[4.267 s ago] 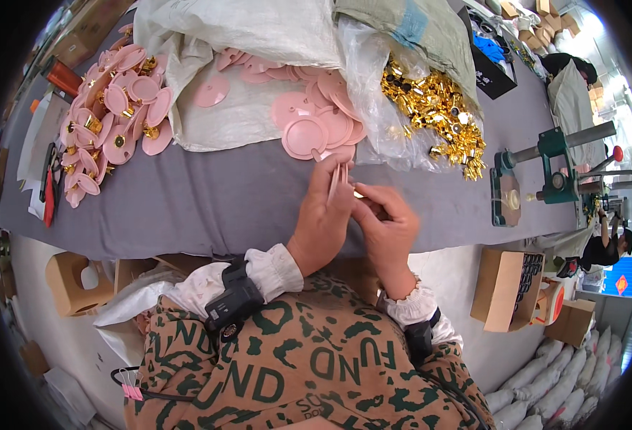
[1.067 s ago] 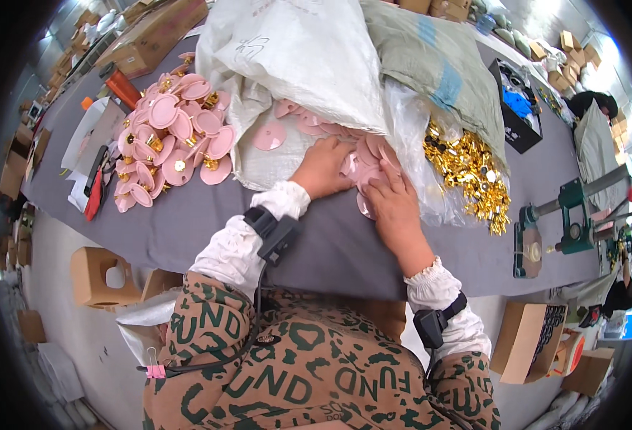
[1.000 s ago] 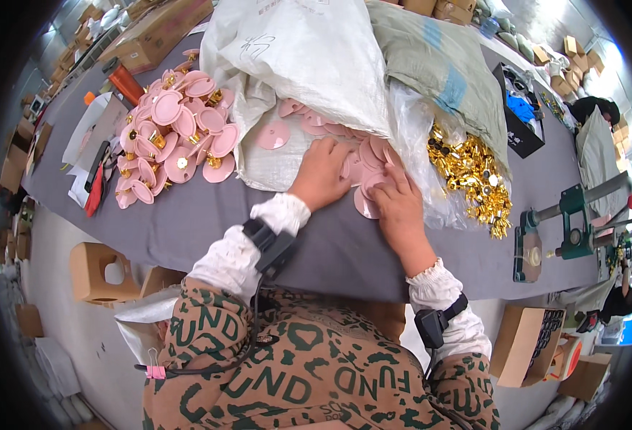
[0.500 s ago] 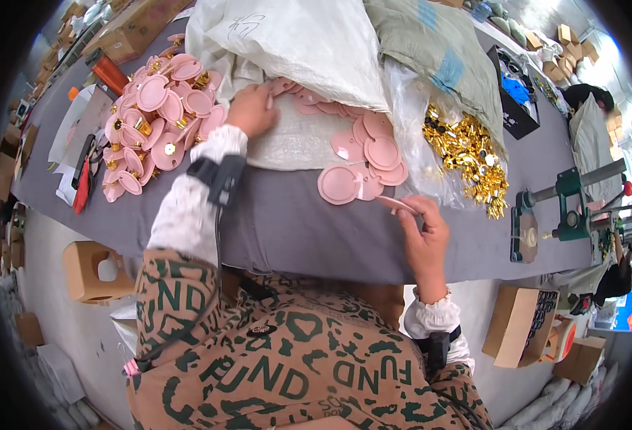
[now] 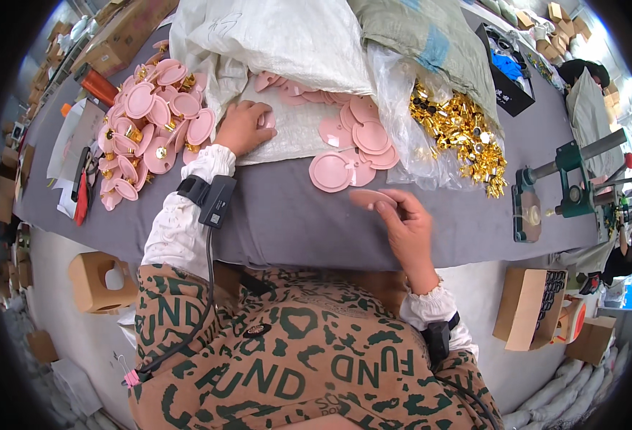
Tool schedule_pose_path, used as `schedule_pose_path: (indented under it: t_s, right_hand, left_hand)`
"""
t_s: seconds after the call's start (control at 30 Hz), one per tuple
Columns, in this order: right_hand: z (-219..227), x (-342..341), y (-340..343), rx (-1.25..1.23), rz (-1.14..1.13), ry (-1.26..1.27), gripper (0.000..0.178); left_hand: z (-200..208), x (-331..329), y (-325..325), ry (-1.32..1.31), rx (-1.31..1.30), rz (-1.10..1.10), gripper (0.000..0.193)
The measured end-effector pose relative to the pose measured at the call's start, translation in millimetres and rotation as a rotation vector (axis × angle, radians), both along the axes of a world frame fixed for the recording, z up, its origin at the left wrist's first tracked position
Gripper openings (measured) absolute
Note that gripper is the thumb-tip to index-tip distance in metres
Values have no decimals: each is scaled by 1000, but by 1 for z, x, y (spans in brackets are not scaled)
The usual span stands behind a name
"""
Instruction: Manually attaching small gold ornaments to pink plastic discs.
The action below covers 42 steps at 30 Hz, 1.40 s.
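My right hand (image 5: 407,228) pinches a thin pink plastic disc (image 5: 368,198) between thumb and fingers, above the cloth near the table's front. My left hand (image 5: 243,129) rests at the edge of a white woven sack (image 5: 291,136), thumb and fingers closing on a pink piece (image 5: 268,120) that is partly covered. Between the hands, several loose pink discs (image 5: 330,170) overlap at the sack's mouth, and more spill from inside it. To the left lies a heap of pink discs (image 5: 140,100) with gold fittings attached.
Gold metal fittings (image 5: 466,136) spill from a clear plastic bag at right. Beyond them is a black box (image 5: 506,72). A green hand press (image 5: 567,179) stands at the table's right end. Red-handled scissors (image 5: 82,201) lie left. Cartons (image 5: 531,308) sit on the floor.
My left hand has moved slightly down and its fingers have closed around a pink piece. My right hand has shifted slightly left with its disc, now turned flatter. The whole view has shifted a little.
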State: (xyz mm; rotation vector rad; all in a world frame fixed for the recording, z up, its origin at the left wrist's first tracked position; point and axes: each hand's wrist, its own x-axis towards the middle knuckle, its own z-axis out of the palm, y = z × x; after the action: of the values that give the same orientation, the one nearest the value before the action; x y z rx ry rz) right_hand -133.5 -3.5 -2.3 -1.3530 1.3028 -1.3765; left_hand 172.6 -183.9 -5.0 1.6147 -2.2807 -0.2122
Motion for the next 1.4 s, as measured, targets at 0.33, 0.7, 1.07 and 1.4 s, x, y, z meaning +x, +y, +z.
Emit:
schedule_pose_path:
  t_s: [0.33,0.7,1.07,1.4]
  right_hand:
    - [-12,49,-55,-518,238,940,26]
    - [15,23,-43,-135,-3,-95,34]
    - [-6,-29,31,-83,-135,321,31]
    - [5,-83,-2,-37,-93,491,29]
  left_hand:
    - [26,-26,83,1956,859,-66,50]
    - [-7,-90,132,2236,1166,-112,55]
    - [11,-176,174,1783,1616,-160,64]
    - [3,-176,169,1768,1640,-97,75]
